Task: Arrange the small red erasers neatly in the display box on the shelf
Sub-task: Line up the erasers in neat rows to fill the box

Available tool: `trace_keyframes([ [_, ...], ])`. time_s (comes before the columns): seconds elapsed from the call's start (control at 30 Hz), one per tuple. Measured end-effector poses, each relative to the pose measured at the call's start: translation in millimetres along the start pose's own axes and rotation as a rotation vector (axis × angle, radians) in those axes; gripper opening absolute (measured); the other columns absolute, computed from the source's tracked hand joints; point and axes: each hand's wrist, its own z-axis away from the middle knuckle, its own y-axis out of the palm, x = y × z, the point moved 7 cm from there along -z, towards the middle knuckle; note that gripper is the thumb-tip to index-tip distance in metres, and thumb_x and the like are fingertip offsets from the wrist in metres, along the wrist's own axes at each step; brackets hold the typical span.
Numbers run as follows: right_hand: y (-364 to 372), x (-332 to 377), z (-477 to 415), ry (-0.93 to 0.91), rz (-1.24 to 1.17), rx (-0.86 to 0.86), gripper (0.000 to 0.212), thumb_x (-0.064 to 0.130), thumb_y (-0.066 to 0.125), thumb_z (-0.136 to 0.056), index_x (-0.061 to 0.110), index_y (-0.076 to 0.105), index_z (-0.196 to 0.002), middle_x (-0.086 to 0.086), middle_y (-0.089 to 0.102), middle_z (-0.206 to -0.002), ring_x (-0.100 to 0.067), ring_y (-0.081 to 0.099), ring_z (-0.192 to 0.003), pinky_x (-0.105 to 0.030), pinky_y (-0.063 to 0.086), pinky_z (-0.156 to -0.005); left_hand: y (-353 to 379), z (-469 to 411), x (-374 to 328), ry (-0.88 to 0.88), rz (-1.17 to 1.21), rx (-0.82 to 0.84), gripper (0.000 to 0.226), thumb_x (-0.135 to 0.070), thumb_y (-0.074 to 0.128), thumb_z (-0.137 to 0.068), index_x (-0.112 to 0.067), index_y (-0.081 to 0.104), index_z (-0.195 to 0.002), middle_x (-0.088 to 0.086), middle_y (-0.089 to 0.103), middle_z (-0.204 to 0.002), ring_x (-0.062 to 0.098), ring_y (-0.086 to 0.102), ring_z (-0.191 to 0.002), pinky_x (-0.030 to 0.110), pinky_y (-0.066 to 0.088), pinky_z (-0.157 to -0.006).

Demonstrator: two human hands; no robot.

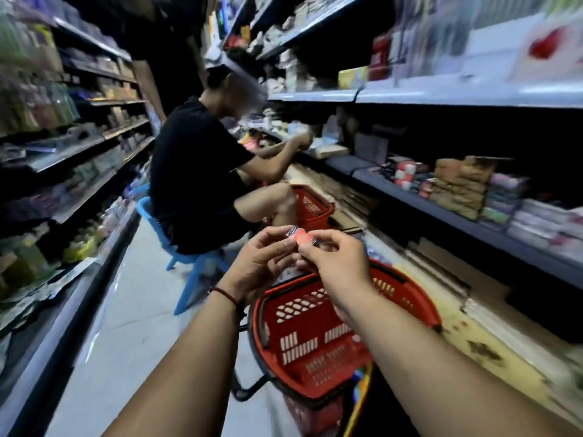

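1. Two bare forearms reach forward from the bottom of the view, and the left wrist wears a thin red cord bracelet (227, 294).
2. The left hand (262, 263) and the right hand (336, 263) meet in front of the wearer. Their fingers are curled, and thumb and fingertips pinch the same small red eraser (303, 238) from either side.
3. The eraser is held in the air between the two hands, above the aisle and well apart from the shelving. A bit of silvery wrapping shows at its left end.
4. Under the hands a red basket (315, 313) with slotted walls stands on the floor, close against the base of the right-hand shelf (448, 216).
5. Beyond the hands, a person in dark clothes (192, 171) sits on a blue stool (146, 209), one arm reaching into the right-hand shelving.
6. A second red basket (314, 206) sits just beside that person's knee.
7. The right-hand shelf carries stacked packets and a cluster of red and white items (407, 175), too blurred to identify.
8. The left-hand shelves (79, 152) run down the far side of the aisle, and their goods are blurred.
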Motion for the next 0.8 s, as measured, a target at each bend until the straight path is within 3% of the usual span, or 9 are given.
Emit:
trace_keyframes([
  [0.13,-97,64,6,-0.093,0.102,-0.136,0.021,-0.007,0.071,-0.087,0.013,0.070,-0.089,-0.007,0.073,-0.076,-0.019,0.070,-0.063,-0.027,0.059,-0.063,117,-21,17,-0.085,0.055,0.156,0.028,-0.002,0.067,-0.080,-0.006,0.066,-0.108,0.016,0.073,-0.097,0.018,0.074,-0.079,0.027,0.063,-0.074],
  [0.3,-225,130,33,-0.195,0.168,-0.361,0.017,-0.010,0.070,-0.088,0.003,0.070,-0.099,-0.008,0.070,-0.075,-0.017,0.066,-0.061,-0.023,0.058,-0.061,271,-32,50,-0.151,0.067,0.398,0.028,-0.002,0.073,-0.070,-0.006,0.071,-0.097,0.012,0.078,-0.091,0.016,0.076,-0.075,0.023,0.062,-0.071],
  [0.37,-273,150,49,-0.230,0.202,-0.456,0.011,-0.004,0.072,-0.089,0.000,0.069,-0.098,-0.010,0.070,-0.073,-0.015,0.064,-0.058,-0.022,0.057,-0.056,326,-31,69,-0.185,0.052,0.487,0.024,-0.001,0.069,-0.075,-0.007,0.072,-0.098,0.011,0.078,-0.090,0.015,0.075,-0.074,0.022,0.061,-0.071],
  [0.47,-339,172,73,-0.208,0.220,-0.571,0.004,-0.002,0.068,-0.092,-0.004,0.066,-0.093,-0.019,0.067,-0.076,-0.017,0.062,-0.054,-0.021,0.053,-0.048,399,-26,101,-0.248,0.031,0.618,0.027,-0.002,0.065,-0.078,-0.006,0.072,-0.104,0.008,0.077,-0.086,0.013,0.074,-0.072,0.022,0.061,-0.069],
  [0.57,-395,183,99,-0.145,0.246,-0.600,0.011,-0.002,0.068,-0.091,0.003,0.061,-0.097,-0.019,0.066,-0.076,-0.018,0.061,-0.053,-0.027,0.053,-0.051,462,-14,136,-0.279,0.015,0.739,0.025,-0.003,0.067,-0.077,-0.005,0.075,-0.099,0.013,0.077,-0.091,0.016,0.075,-0.075,0.024,0.062,-0.074],
  [0.7,-463,190,134,-0.139,0.349,-0.713,0.023,-0.007,0.058,-0.093,0.011,0.065,-0.107,-0.014,0.067,-0.072,-0.024,0.063,-0.059,-0.029,0.054,-0.055,522,0,188,-0.233,-0.073,0.832,0.019,-0.005,0.067,-0.086,-0.005,0.072,-0.105,0.014,0.075,-0.091,0.016,0.072,-0.073,0.022,0.061,-0.071],
  [0.8,-508,188,160,-0.131,0.378,-0.855,0.022,-0.007,0.057,-0.094,0.008,0.065,-0.108,-0.018,0.071,-0.079,-0.032,0.072,-0.069,-0.033,0.060,-0.062,539,-4,217,-0.048,-0.254,0.787,0.013,-0.005,0.065,-0.095,-0.012,0.073,-0.102,0.006,0.076,-0.088,0.015,0.069,-0.075,0.019,0.057,-0.065],
])
